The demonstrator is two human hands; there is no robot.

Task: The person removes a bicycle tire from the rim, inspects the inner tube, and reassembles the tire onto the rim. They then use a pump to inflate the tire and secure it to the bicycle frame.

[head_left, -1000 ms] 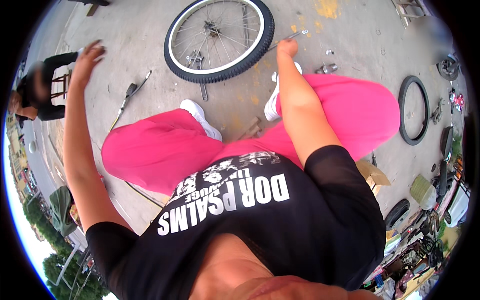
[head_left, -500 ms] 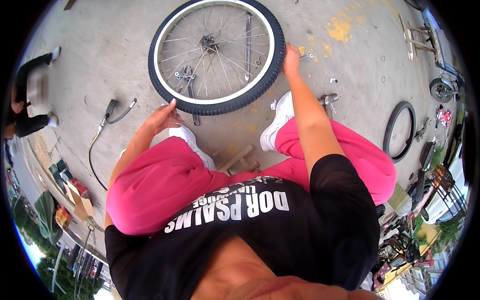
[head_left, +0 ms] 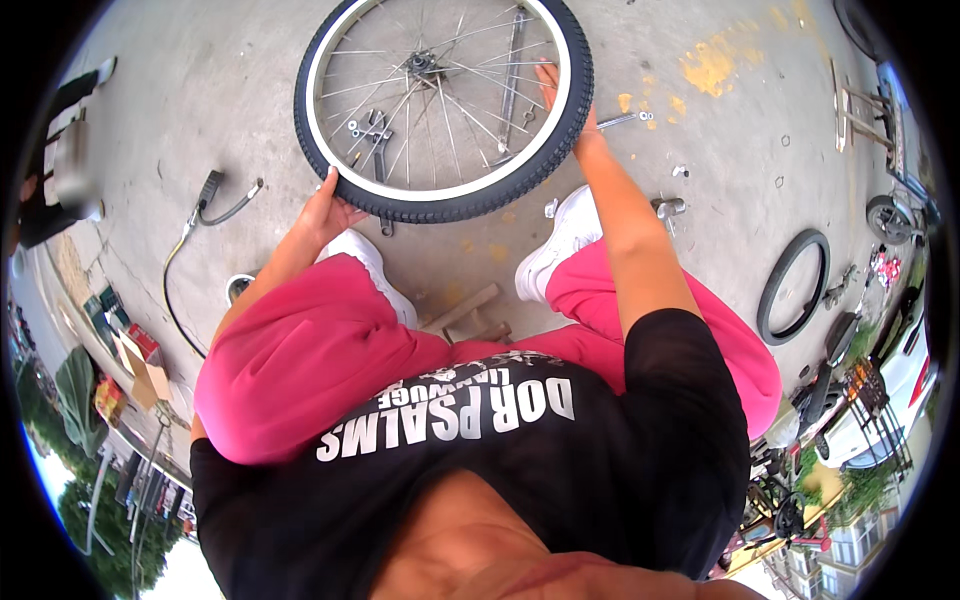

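Note:
A bicycle wheel (head_left: 440, 208) with a black knobby tyre, pale rim and thin spokes is in front of me, over the concrete. My left hand (head_left: 325, 212) holds its near left edge, thumb on top of the tyre and fingers partly hidden beneath. At the right side, my right hand (head_left: 547, 84) reaches under the tyre; its stretched fingertips show between the spokes, and the palm is hidden. Through the spokes I see an open-ended wrench (head_left: 380, 150) and a long metal bar (head_left: 512, 80) on the ground. A small slim tool (head_left: 615, 121) lies right of my right hand.
A loose black tyre (head_left: 795, 287) lies to the right, past a metal tool (head_left: 669, 207). On the left are a hose with a gauge (head_left: 207, 192) and a cardboard box (head_left: 147, 378). Another person (head_left: 62, 165) is at the far left. Wooden pieces (head_left: 465, 310) sit between my shoes.
My right hand has gone from the tyre's outer edge to beneath it, fingers now showing through the spokes. My left hand has closed on the tyre. The wheel appears slightly larger and nearer.

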